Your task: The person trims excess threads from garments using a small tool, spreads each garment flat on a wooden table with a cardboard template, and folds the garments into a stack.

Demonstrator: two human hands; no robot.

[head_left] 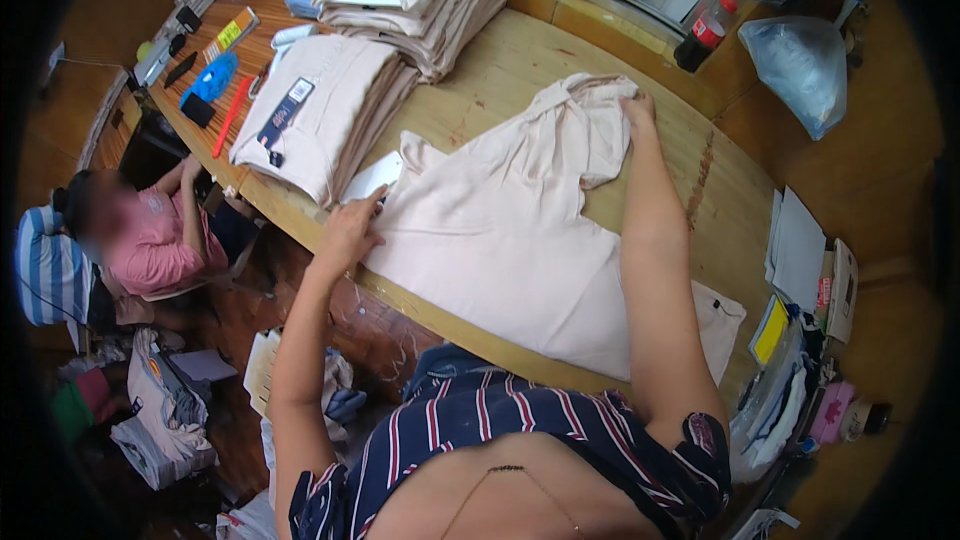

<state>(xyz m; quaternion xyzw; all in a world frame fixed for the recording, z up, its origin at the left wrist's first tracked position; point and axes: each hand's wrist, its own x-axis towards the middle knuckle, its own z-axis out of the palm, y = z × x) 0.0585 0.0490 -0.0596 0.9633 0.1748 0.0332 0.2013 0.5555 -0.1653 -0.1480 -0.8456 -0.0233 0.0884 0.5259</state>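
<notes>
Right hand [638, 112] grips pale garment [510, 230]; loosely curled left hand [350, 232] apparently touches it.

The right hand [641, 110] reaches forward on an outstretched arm [660, 250]; the left hand [349, 232] sits nearer, loosely bent.

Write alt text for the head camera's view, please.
A person's right hand grips a pale pink cloth garment spread on a wooden table; the left hand is at the garment's left edge, near stacks of folded pale pink garments.
</notes>
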